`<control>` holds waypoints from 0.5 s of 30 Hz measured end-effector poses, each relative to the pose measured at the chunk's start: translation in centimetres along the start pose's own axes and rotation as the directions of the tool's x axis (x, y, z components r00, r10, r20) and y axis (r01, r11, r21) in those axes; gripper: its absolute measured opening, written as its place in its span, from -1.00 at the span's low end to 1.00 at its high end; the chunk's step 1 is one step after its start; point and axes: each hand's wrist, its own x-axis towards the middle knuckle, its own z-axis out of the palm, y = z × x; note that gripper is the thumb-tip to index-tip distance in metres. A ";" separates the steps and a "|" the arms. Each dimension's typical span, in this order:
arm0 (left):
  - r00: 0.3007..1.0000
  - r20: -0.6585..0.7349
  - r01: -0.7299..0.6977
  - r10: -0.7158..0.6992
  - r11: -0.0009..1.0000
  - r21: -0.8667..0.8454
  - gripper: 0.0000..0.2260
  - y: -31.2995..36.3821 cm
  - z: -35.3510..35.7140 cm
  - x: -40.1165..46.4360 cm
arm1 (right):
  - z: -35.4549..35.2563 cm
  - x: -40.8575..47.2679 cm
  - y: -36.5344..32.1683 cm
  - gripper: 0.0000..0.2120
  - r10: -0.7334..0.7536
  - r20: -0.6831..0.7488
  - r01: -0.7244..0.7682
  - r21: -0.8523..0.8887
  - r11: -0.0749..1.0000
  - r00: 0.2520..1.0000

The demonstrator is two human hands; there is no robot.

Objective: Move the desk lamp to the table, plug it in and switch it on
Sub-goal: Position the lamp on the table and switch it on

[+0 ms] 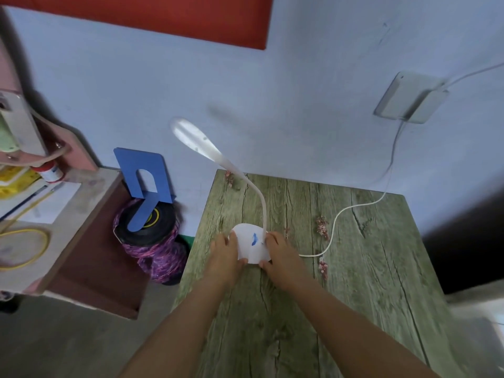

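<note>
A modest home study corner: painted blue wall (272,99) with a socket (406,98), a cluttered side desk (81,203) holding papers (46,205), and a blue bookend (144,184).

Two bare forearms are showing from the lower edge of the head view, with no sleeve covering either one as far as the frame reaches. The bare left hand (227,251) and the bare right hand (281,251) are wearing no gloves, rings, watches or wristbands.
</note>
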 end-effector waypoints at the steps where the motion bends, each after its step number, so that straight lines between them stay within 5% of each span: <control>1: 1.000 0.007 0.002 -0.002 1.000 -0.007 -0.35 0.0 0.0 0.0 | 0.0 0.0 0.0 -0.47 -0.001 -0.002 0.001 0.001 1.000 1.000; 15: 1.000 -0.008 0.002 -0.003 0.999 -0.033 -0.32 0.0 0.2 0.0 | -0.5 -0.1 -0.2 -0.43 -0.004 0.022 0.004 -0.004 1.000 1.000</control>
